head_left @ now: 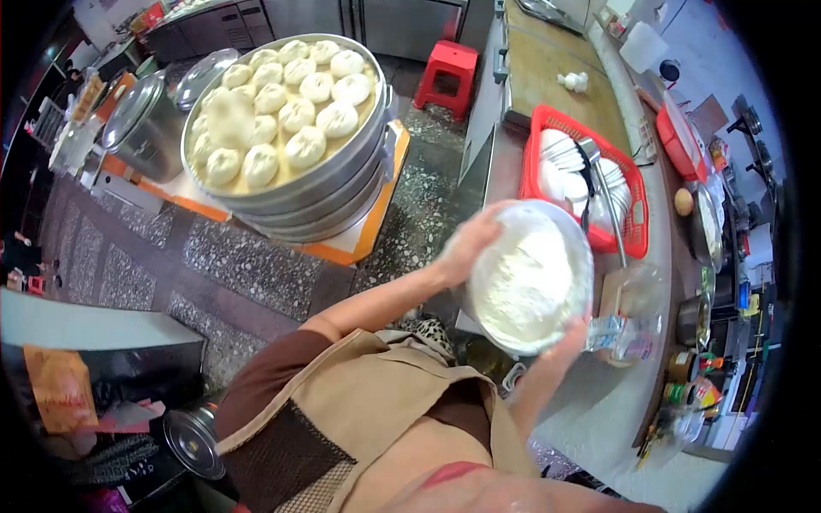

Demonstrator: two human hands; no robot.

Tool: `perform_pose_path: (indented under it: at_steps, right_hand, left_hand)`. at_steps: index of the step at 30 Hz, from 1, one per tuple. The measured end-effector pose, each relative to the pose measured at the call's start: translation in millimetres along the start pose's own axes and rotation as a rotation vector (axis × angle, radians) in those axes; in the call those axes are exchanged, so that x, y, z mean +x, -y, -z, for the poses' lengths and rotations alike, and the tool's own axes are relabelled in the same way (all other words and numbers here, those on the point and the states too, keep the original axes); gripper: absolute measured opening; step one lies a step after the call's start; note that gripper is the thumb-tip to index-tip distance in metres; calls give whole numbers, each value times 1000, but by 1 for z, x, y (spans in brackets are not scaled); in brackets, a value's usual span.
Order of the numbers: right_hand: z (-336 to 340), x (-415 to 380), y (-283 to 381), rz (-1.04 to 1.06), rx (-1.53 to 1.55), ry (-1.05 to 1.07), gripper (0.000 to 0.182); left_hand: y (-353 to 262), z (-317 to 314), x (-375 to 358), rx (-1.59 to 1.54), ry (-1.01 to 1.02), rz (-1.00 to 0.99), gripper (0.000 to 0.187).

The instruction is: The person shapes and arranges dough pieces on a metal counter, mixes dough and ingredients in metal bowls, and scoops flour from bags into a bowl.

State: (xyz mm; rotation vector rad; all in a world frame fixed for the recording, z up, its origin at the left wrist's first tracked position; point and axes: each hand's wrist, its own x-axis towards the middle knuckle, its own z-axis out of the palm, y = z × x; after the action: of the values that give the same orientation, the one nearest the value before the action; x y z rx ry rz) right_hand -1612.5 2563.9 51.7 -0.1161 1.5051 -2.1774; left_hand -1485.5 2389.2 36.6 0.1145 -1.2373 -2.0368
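A round bowl [481, 295] of white flour [534, 278] is held out in front of my body, over the front edge of the counter. My left hand [469, 248] grips its rim on the upper left, somewhat smeared by motion. On the lower right side, my right hand [562, 346] is closed on the same rim. The flour is heaped unevenly inside. Just beyond the bowl stands a red plastic basket [532, 158] with white bowls and a metal ladle [609, 192] in it. Clear plastic packaging [637, 333] lies right of my right hand.
Stacked steamer trays [329, 201] stand at the left, the top one full of buns [299, 115]. Beside them is a lidded metal pot [141, 128]. A red stool [447, 73] is on the floor. A piece of dough [573, 81] lies on a wooden board [547, 51].
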Motion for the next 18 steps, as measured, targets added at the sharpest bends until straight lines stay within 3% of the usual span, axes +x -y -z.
perform_pose_path:
  at_steps: [2,4,12,18]
  right_hand:
    - [-4,13,12,91,-31,-145,69]
    - [-9,32,18,170,-55,-211,69]
    - [-77,118,28,191,-74,-338,70]
    - [-162,213,20,241,-76,-451,71]
  left_hand:
    - [23,-3,48,-117,112,48,47]
    - [39,-7,83,-22,149,36,53]
    - [46,13,241,56,276,104,60]
    - [64,68,376,-45,452,126,45]
